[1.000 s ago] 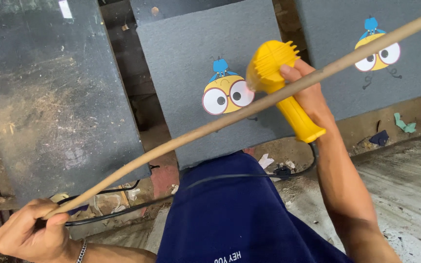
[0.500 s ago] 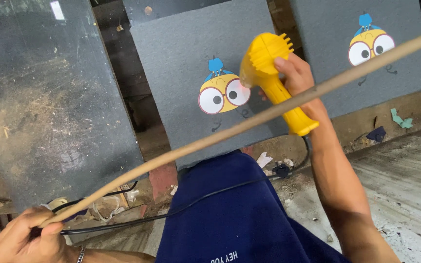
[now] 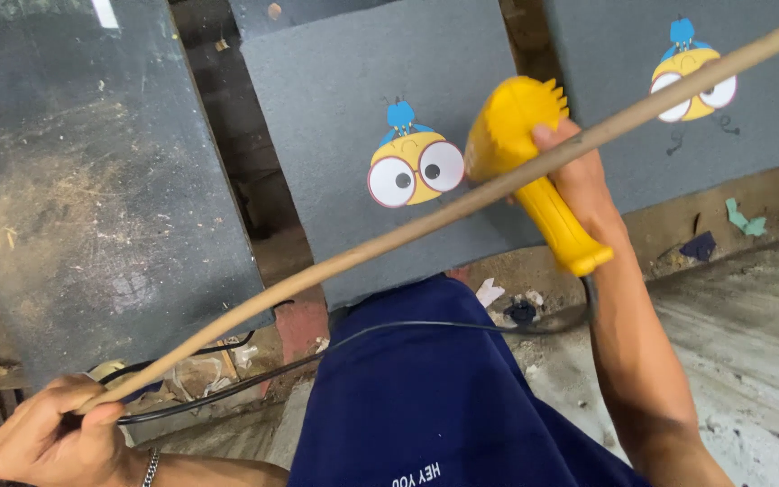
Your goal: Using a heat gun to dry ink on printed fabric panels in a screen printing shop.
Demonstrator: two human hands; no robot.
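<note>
My right hand (image 3: 579,171) grips the handle of a yellow heat gun (image 3: 523,153), its nozzle end pointing up and left. A long thin cane stick (image 3: 426,221) runs diagonally from lower left to upper right, crossing in front of the heat gun. My left hand (image 3: 60,437) holds the stick's lower end at the bottom left. A black power cord (image 3: 380,329) trails from the gun's handle across my blue-clad lap (image 3: 435,397) toward the left.
Grey panels with a cartoon round-eyed figure (image 3: 416,167) lean against the wall, a second one (image 3: 691,72) at the upper right. A dark scuffed slab (image 3: 92,189) stands at left. Rough concrete floor (image 3: 750,343) with scraps lies at right.
The heat gun and my right hand have shifted slightly up and right along the stick. My left hand stays on the stick's lower end.
</note>
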